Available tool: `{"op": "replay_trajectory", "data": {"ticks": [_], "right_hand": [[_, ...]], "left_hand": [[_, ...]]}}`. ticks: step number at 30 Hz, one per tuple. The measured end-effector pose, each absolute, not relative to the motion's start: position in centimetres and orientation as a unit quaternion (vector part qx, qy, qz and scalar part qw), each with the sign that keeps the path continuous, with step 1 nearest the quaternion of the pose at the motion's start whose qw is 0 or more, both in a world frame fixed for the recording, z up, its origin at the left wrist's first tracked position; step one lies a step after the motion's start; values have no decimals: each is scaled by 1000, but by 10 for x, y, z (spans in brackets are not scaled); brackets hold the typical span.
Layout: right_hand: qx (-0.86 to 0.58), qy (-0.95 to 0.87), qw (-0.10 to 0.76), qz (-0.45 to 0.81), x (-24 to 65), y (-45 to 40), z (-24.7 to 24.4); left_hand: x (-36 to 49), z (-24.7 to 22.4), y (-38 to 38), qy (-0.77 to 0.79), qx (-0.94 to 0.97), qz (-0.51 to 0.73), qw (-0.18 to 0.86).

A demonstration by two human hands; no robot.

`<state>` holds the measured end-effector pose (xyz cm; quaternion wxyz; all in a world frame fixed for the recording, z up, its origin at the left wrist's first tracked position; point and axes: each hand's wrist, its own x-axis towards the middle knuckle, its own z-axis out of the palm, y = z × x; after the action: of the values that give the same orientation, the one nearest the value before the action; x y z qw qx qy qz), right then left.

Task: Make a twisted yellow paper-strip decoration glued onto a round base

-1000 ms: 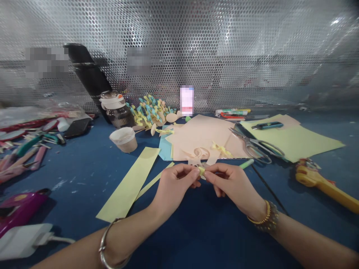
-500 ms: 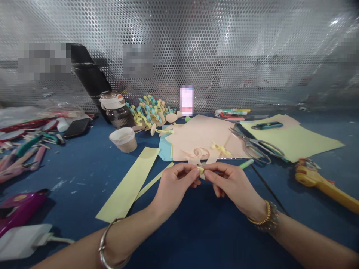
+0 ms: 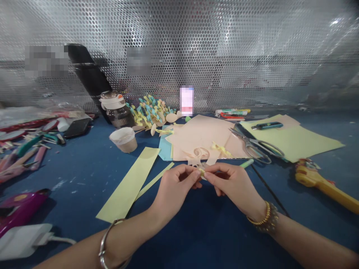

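Observation:
Between my fingertips, near the middle of the head view, is a small piece of yellow paper (image 3: pixel 202 172). My left hand (image 3: pixel 175 188) pinches it from the left, thumb against forefinger. From the other side my right hand (image 3: pixel 234 185) pinches it as well; the fingers partly hide its shape. Just beyond the hands lie curled peach paper strips (image 3: pixel 200 153) and a crinkled yellow strip (image 3: pixel 221 149) on peach paper sheets (image 3: pixel 202 130). A wide yellow paper strip (image 3: pixel 129 185) and a narrow yellow strip (image 3: pixel 154 181) rest left of my left hand.
Scissors (image 3: pixel 256 145) and a utility knife (image 3: pixel 267 126) lie to the right, with a yellow-handled tool (image 3: pixel 322 183) nearer. A paper cup (image 3: pixel 123 141), a jar (image 3: pixel 116 110) and paper-decorated sticks (image 3: pixel 151 110) stand back left. Pliers (image 3: pixel 19 168) and a white charger (image 3: pixel 25 241) are far left.
Both hands stay almost in place. The yellow paper piece between the fingertips has shifted slightly and shows less of its surface now.

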<state>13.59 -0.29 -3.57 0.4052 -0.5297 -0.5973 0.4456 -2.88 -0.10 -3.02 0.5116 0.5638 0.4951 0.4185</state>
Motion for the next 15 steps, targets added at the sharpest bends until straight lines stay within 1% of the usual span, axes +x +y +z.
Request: {"op": "replay_trajectory", "data": {"ticks": [7,15], "right_hand": [[-519,-594,393,473,135,-1,-38],[-504,-599,381,493,136,-2,-38]], "left_hand": [[-29,-33,1,485,542,447,521],[-28,-33,2,473,524,450,547]]}}
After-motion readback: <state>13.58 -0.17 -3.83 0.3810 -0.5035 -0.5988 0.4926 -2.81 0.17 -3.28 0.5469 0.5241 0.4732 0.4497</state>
